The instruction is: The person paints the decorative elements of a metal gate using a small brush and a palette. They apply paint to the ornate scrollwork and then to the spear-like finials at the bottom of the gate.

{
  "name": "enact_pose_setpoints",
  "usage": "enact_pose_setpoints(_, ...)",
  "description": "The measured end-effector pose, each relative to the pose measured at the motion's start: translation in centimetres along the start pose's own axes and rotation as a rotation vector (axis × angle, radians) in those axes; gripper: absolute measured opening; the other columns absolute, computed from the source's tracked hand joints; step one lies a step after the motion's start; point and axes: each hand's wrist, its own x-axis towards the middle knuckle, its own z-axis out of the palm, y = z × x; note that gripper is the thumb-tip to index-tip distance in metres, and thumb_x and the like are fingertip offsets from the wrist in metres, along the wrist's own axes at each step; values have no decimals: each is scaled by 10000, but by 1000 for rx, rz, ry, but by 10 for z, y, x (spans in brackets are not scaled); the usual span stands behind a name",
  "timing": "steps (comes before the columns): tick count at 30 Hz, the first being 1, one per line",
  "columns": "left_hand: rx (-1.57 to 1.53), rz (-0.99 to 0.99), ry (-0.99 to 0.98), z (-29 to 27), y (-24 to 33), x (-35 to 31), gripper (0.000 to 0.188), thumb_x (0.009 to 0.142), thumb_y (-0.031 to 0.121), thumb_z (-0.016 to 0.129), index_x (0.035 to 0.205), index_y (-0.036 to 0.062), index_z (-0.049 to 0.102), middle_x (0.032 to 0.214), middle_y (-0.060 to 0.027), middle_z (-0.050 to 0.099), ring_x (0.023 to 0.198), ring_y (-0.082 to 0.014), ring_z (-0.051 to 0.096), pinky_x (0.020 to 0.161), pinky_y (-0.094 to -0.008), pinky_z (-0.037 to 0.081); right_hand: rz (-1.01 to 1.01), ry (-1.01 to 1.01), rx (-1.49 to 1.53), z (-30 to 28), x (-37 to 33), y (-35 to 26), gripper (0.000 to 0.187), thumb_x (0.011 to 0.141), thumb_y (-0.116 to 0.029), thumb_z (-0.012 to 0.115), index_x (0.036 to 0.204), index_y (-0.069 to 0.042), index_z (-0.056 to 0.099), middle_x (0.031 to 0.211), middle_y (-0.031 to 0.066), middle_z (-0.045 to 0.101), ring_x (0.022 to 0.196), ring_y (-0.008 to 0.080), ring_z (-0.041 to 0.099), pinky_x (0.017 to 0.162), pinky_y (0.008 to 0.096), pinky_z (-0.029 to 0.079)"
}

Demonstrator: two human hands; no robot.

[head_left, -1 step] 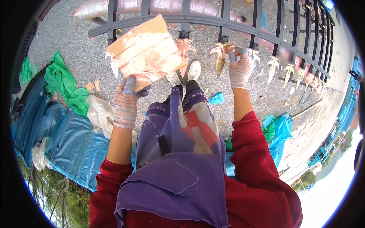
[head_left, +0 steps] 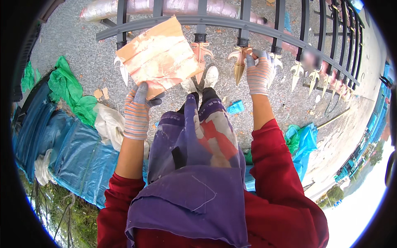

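My left hand (head_left: 139,108), in a striped work glove, grips the lower edge of a cardboard piece (head_left: 159,58) smeared with shiny copper-coloured paint. The thumb lies on top of it. In a similar glove, my right hand (head_left: 259,75) pinches a small copper-coloured piece (head_left: 249,51) whose kind I cannot make out. It is at the right side of a gold spear-shaped fence finial (head_left: 239,64) and appears to touch it. Left of that finial is a pinkish copper one (head_left: 201,56). A pale finial (head_left: 123,69) is partly behind the cardboard.
The dark metal fence rail (head_left: 182,20) crosses in front of me, with more pale finials (head_left: 297,74) to the right. A plastic-wrapped roll (head_left: 99,10) lies beyond. Blue sheeting (head_left: 84,155) and green plastic (head_left: 68,87) are at left. A blue bag (head_left: 306,142) lies at right.
My right hand has shifted slightly left, toward the gold finial. My left hand and the cardboard have stayed in place.
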Motion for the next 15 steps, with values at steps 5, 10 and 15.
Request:
enact_pose_setpoints(5,162,76,9,-23,-21,10,317,908,317,656,1056,37,632,924,-83,680,789,-202,681,641,-329,557,64,-9,-50,11,8,18,149,809,-284,724,886,-167,676,842,49,664,902,312,602,822,432,446)
enact_pose_setpoints(10,99,31,15,-23,-19,10,241,893,234,691,1006,56,575,881,-52,646,725,-132,647,614,-273,545,69,19,22,10,2,12,146,808,-285,734,868,-165,677,835,47,668,880,292,608,840,431,444)
enact_pose_setpoints(15,171,80,-13,-26,-22,9,349,898,327,675,1087,39,620,958,-84,679,801,-200,683,642,-330,558,208,41,137,18,-2,38,131,796,-260,744,854,-162,679,822,40,660,827,291,597,820,432,433)
